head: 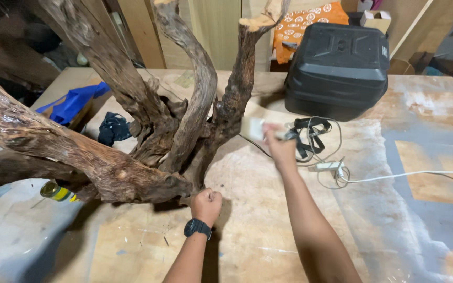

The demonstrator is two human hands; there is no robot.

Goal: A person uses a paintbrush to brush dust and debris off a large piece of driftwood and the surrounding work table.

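Note:
A large gnarled piece of driftwood [132,136] with several thick branches stands on the plywood table [268,225]. My left hand [206,203], with a black watch on the wrist, is closed into a fist against the base of the wood. My right hand [279,147] is blurred with motion and holds a small pale object [254,128], a brush or block, close to the right side of the trunk. What exactly it is cannot be told.
A black hard plastic case [336,68] sits at the back right. A black strap [310,133] and a white cable with an inline switch [331,167] lie beside my right hand. Blue cloth [74,102], a dark rag [112,127] and a yellow-green can [54,191] lie left.

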